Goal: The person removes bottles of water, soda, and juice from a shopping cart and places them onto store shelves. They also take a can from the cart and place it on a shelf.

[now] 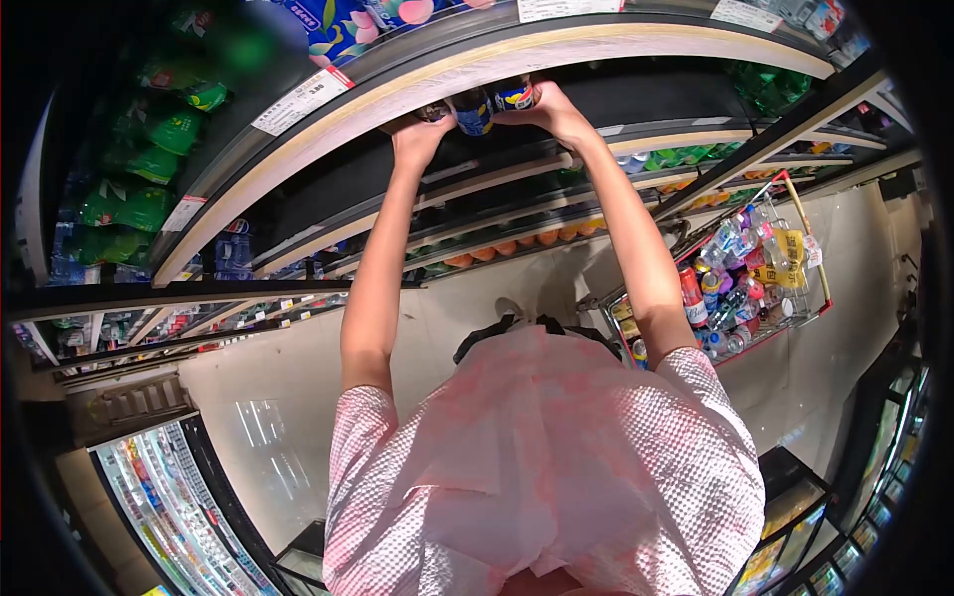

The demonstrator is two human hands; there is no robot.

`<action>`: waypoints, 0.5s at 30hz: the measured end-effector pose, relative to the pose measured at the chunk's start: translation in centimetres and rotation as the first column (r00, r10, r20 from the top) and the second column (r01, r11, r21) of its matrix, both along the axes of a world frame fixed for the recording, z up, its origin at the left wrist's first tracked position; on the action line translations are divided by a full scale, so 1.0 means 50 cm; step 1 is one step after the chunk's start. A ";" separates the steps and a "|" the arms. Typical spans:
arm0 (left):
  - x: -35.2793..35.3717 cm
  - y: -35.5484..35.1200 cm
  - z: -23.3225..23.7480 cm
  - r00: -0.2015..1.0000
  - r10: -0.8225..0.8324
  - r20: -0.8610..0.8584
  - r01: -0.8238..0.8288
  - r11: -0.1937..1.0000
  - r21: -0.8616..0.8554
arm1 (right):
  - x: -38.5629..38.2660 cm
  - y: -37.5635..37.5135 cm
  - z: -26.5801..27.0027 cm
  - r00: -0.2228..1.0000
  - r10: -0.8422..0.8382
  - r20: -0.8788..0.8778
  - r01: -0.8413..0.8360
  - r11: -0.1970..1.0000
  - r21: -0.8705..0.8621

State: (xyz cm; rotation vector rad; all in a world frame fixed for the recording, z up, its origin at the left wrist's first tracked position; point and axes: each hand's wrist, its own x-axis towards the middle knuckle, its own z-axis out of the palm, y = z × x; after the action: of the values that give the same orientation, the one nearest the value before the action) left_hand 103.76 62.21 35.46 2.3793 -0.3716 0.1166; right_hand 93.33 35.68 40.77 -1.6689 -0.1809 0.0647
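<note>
Both arms reach forward onto a dark shelf (328, 179), under the light edge of the shelf above. Between my hands stands a small group of dark drink bottles with blue and yellow labels; the middle bottle (472, 112) and the right bottle (515, 93) show best. My left hand (421, 137) is closed around the left side of the group, where another dark bottle is partly covered. On the opposite side my right hand (556, 113) wraps the right bottle. The upper shelf hides the bottle tops and some fingertips.
At the right stands a shopping cart (813, 298) loaded with assorted bottles. Green bottles (139, 204) fill the shelf at left. Overhead, a shelf edge (437, 74) with price tags carries blue packs (328, 25). Lower shelves hold more bottles. A display case (179, 507) is at lower left.
</note>
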 end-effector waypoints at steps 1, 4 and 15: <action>-0.005 -0.008 0.003 0.998 0.008 -0.063 -0.010 1.000 -0.024 | 0.000 -0.005 0.004 1.000 -0.008 0.005 0.008 1.000 0.024; 0.010 0.005 -0.016 0.987 -0.133 -0.093 0.134 0.991 0.003 | 0.034 -0.011 -0.030 1.000 -0.031 0.001 0.031 0.999 -0.037; -0.117 0.026 0.135 0.946 -0.004 -0.324 -0.003 1.000 -0.019 | 0.009 -0.003 0.008 0.999 -0.032 -0.016 0.030 0.996 -0.088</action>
State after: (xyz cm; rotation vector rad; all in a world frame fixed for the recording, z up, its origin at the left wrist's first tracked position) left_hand 97.89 63.49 42.23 2.3262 -0.2116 -0.2691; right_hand 93.78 35.53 41.16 -1.7575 -0.1405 0.0649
